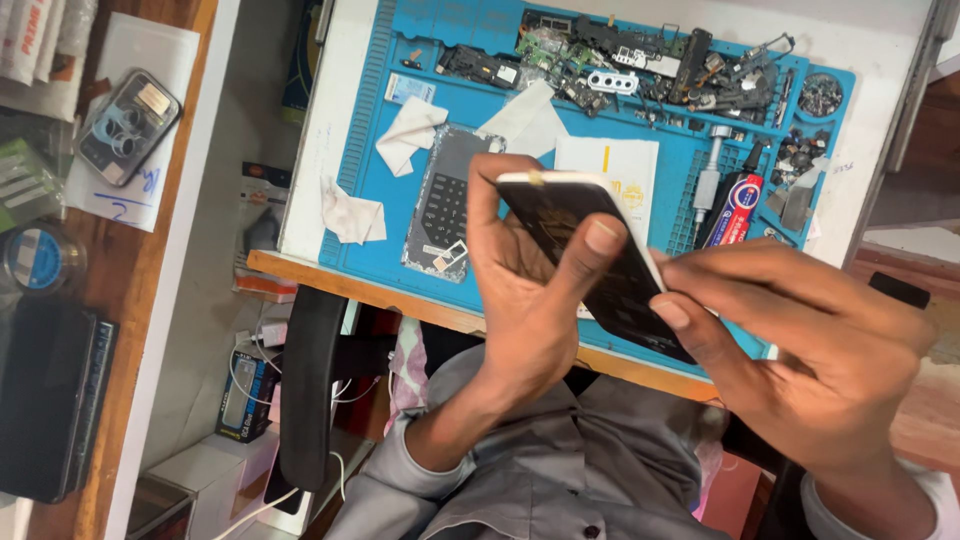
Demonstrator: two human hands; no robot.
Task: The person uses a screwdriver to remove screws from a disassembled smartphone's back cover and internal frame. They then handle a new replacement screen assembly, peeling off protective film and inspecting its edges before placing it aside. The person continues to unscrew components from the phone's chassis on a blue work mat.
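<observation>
Between the two hands, held above the near edge of the blue work mat [370, 150], is a dark phone panel [590, 255] with a pale rim along its upper side, tilted so that its far end points toward the left hand and its near end runs under the right. Left hand [525, 300] wraps around the panel from below, fingers curled behind its far end and the thumb pressed flat on its dark face. Right hand [810, 350] closes on the panel's lower right part, thumb on the face and fingers laid along the pale edge. Just beyond the left hand's fingers, a grey phone back [445, 215] with small parts on it lies flat on the mat. Further out from that hand are two crumpled white wipes [405, 135]. Beyond both hands, past a white card [615, 170], a heap of dark phone parts and small boards [620, 60] fills the mat's far trays. Out past the right hand's fingers stand a metal-handled screwdriver [708, 180] and a red-and-blue tube [738, 215]. Well off to the left hand's side, a phone in a clear case [128, 125] rests on a sheet of paper on a wooden surface.
</observation>
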